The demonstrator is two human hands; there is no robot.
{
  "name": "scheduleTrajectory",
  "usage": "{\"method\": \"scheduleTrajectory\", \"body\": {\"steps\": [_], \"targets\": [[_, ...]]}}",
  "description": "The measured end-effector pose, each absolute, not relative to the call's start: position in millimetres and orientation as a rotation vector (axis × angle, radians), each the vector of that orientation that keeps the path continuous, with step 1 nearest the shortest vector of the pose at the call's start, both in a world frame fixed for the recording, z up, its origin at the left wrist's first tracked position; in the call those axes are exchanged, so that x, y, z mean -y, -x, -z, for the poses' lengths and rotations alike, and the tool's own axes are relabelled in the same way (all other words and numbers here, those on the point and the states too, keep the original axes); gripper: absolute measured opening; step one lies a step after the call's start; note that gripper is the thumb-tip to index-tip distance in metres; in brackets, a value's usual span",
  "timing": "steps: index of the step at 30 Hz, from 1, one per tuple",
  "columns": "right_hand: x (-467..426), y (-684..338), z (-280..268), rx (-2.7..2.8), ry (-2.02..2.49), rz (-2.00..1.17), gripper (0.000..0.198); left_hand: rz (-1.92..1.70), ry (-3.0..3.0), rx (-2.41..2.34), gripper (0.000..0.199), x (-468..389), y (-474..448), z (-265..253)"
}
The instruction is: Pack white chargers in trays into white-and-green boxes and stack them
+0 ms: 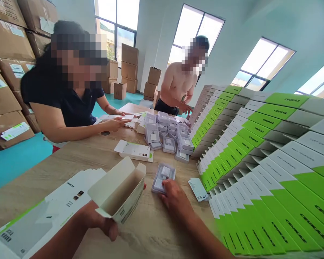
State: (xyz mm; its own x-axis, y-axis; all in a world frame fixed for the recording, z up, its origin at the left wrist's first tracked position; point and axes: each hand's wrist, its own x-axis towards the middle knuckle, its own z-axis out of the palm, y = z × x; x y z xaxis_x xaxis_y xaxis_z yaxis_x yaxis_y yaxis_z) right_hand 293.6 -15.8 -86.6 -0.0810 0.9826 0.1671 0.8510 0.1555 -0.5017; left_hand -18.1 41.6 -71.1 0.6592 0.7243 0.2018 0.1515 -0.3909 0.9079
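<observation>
My left hand (104, 221) is closed round the lower end of a small cardboard box (121, 190). Its near end flap stands up and its inside shows bare. To the right of it, my right hand (175, 198) grips the near edge of a clear plastic tray (164, 174) with white charger parts in it, which rests on the table. A stack of flat, unfolded printed cartons (51, 212) lies under my left forearm. A pile of similar filled trays (164, 133) sits farther back on the table.
Tall rows of green and white boxes (234, 154) line the right side. Small printed cards (198, 189) lie beside them. One flattened box (135, 150) is mid-table. Two co-workers (70, 104) stand or sit across the table (156, 230). Brown cartons (5, 39) are stacked at left.
</observation>
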Motion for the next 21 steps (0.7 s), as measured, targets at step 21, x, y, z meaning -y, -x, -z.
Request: {"method": "scheduleTrajectory", "body": {"steps": [21], "targets": [[169.1,-288.3,-6.0,0.311,0.839,-1.221,0.039,-0.402,-2.202,-0.721,0.121,-9.4,0.1,2.3]]}}
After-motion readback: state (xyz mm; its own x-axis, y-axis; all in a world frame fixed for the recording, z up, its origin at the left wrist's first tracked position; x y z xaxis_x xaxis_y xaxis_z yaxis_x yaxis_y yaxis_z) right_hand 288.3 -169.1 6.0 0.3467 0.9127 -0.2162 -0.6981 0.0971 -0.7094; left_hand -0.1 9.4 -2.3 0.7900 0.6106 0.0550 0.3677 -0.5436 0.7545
